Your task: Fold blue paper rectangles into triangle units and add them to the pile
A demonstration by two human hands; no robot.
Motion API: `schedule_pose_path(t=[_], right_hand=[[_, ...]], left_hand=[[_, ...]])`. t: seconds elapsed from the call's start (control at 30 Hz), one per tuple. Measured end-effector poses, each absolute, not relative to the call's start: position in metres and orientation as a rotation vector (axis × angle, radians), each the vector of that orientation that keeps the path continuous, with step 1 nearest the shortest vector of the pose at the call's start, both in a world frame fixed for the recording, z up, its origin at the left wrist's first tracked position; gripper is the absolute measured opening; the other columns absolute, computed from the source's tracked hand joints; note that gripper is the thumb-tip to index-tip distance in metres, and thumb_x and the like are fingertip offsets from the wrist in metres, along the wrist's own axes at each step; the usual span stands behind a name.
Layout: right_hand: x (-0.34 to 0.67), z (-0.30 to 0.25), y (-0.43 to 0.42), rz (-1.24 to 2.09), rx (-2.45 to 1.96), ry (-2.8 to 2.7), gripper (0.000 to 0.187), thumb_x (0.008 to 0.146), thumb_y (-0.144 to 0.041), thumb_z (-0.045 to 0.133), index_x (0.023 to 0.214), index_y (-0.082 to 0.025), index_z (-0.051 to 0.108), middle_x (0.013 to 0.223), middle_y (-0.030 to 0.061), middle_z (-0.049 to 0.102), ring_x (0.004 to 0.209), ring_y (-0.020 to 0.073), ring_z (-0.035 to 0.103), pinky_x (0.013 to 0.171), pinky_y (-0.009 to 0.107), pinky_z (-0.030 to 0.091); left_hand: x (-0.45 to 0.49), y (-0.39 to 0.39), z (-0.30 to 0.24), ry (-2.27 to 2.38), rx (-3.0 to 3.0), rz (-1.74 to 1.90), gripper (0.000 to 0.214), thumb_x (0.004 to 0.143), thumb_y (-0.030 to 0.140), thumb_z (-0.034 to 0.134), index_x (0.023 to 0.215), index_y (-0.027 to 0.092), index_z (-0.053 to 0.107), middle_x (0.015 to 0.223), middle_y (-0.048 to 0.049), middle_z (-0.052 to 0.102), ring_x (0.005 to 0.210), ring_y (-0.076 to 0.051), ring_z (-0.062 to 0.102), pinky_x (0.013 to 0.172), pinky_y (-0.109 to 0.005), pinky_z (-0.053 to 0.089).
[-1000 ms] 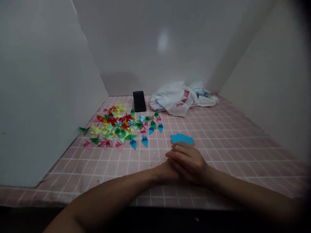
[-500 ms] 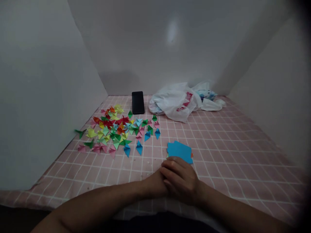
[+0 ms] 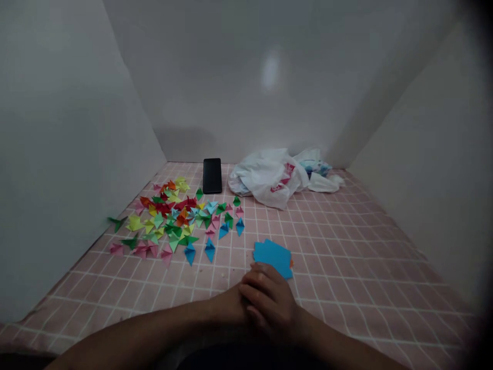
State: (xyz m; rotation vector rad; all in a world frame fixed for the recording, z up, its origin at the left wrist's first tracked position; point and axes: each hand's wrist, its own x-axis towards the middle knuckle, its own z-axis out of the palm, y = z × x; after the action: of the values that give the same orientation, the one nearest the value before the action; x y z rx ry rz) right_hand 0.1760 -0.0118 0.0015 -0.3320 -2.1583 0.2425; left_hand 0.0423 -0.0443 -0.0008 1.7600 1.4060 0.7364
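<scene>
My right hand (image 3: pixel 271 303) lies over my left hand (image 3: pixel 228 309) on the pink checked table cover (image 3: pixel 346 267), near the front edge. Its fingers are curled together across the left hand, and I see nothing else in them. The left hand's fingers are hidden underneath. Just beyond my right fingertips, not touched, lies a small stack of blue paper squares (image 3: pixel 272 256) with an orange edge showing at its right side. To the left, several small folded paper pieces (image 3: pixel 173 221) in red, green, yellow, pink and blue are scattered.
A black phone (image 3: pixel 212 175) lies flat at the back, behind the folded pieces. A crumpled white plastic bag (image 3: pixel 265 177) sits at the back centre right. White panels (image 3: pixel 57 154) wall in the table at the left, back and right.
My hands stay clasped in the same way. The view has shifted, so the table and my hands sit lower and slightly further left in the picture.
</scene>
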Motion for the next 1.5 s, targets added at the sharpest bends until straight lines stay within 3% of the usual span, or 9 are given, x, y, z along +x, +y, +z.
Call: schedule_pose_path(t=[0.1, 0.17, 0.27, 0.37, 0.53, 0.7, 0.8, 1.13, 1.5], right_hand=[[0.179, -0.006, -0.010, 0.245, -0.342, -2.133, 0.035, 0.099, -0.027, 0.043, 0.123, -0.009, 0.061, 0.105, 0.0177, 0.068, 0.099, 0.0287, 0.064, 0.087, 0.048, 0.056], [0.177, -0.013, -0.009, 0.250, -0.347, -2.099, 0.040, 0.100, -0.032, 0.042, 0.131, -0.010, 0.057, 0.105, 0.0176, 0.067, 0.095, 0.0281, 0.063, 0.080, 0.046, 0.056], [0.174, -0.023, -0.008, 0.288, -0.434, -2.046, 0.043, 0.098, -0.025, 0.048, 0.139, -0.014, 0.050, 0.100, 0.0140, 0.067, 0.087, 0.0252, 0.064, 0.073, 0.041, 0.055], [0.172, -0.027, -0.010, 0.308, -0.513, -2.042, 0.042, 0.092, -0.013, 0.052, 0.135, -0.016, 0.052, 0.093, 0.0102, 0.067, 0.081, 0.0227, 0.063, 0.070, 0.038, 0.054], [0.168, -0.017, -0.021, 0.331, -0.538, -2.108, 0.022, 0.092, -0.007, 0.053, 0.108, -0.018, 0.062, 0.088, 0.0081, 0.067, 0.080, 0.0205, 0.061, 0.071, 0.036, 0.051], [0.157, 0.009, -0.026, 0.809, -0.759, -2.196, 0.014, 0.095, -0.013, 0.053, 0.086, -0.018, 0.062, 0.083, 0.0059, 0.066, 0.079, 0.0182, 0.062, 0.071, 0.032, 0.051], [0.147, 0.017, -0.011, 0.975, -0.943, -2.190, 0.009, 0.090, -0.011, 0.060, 0.087, -0.018, 0.063, 0.085, 0.0045, 0.067, 0.078, 0.0171, 0.063, 0.071, 0.031, 0.051], [0.091, -0.007, 0.036, 0.841, -1.050, -2.279, 0.018, 0.089, -0.008, 0.062, 0.105, -0.017, 0.064, 0.105, 0.0097, 0.068, 0.096, 0.0210, 0.063, 0.087, 0.035, 0.050], [0.082, -0.023, 0.035, 0.659, -1.040, -2.344, 0.007, 0.094, -0.014, 0.060, 0.096, -0.016, 0.066, 0.093, 0.0092, 0.068, 0.091, 0.0230, 0.061, 0.081, 0.035, 0.044]], left_hand=[[0.021, -0.033, 0.006, 1.111, 1.795, 0.607, 0.012, 0.085, 0.031, 0.060, 0.089, 0.029, 0.071, 0.075, 0.0012, 0.071, 0.074, -0.016, 0.069, 0.059, -0.022, 0.051], [0.011, -0.029, 0.019, 1.069, 1.793, 0.545, 0.016, 0.078, 0.023, 0.061, 0.089, 0.025, 0.072, 0.080, 0.0015, 0.075, 0.074, -0.015, 0.069, 0.060, -0.021, 0.050], [0.002, -0.027, 0.048, 1.219, 1.930, 0.268, 0.013, 0.075, 0.012, 0.058, 0.068, 0.018, 0.067, 0.070, -0.0018, 0.073, 0.063, -0.015, 0.064, 0.057, -0.023, 0.044], [-0.015, -0.030, 0.075, 1.336, 2.055, 0.263, 0.018, 0.083, 0.017, 0.057, 0.069, 0.018, 0.068, 0.076, -0.0045, 0.075, 0.068, -0.017, 0.065, 0.063, -0.027, 0.043], [-0.076, -0.029, 0.079, 1.673, 1.744, 0.648, 0.018, 0.087, 0.031, 0.057, 0.079, 0.021, 0.069, 0.073, 0.0003, 0.070, 0.068, -0.016, 0.063, 0.065, -0.026, 0.045], [-0.114, -0.014, 0.055, 1.810, 1.676, 0.805, 0.018, 0.083, 0.032, 0.058, 0.076, 0.021, 0.070, 0.077, -0.0014, 0.071, 0.074, -0.018, 0.064, 0.069, -0.029, 0.048], [-0.116, -0.004, 0.047, 1.816, 1.752, 0.818, 0.019, 0.082, 0.030, 0.058, 0.071, 0.021, 0.071, 0.083, -0.0030, 0.072, 0.079, -0.019, 0.065, 0.077, -0.032, 0.050], [-0.107, 0.009, 0.027, 1.731, 1.904, 0.748, 0.017, 0.087, 0.027, 0.062, 0.076, 0.020, 0.074, 0.078, -0.0029, 0.068, 0.081, -0.020, 0.064, 0.077, -0.033, 0.048], [-0.094, 0.000, 0.020, 1.834, 2.042, 0.616, 0.009, 0.088, 0.019, 0.067, 0.082, 0.020, 0.074, 0.082, -0.0036, 0.066, 0.088, -0.022, 0.060, 0.080, -0.037, 0.041]])
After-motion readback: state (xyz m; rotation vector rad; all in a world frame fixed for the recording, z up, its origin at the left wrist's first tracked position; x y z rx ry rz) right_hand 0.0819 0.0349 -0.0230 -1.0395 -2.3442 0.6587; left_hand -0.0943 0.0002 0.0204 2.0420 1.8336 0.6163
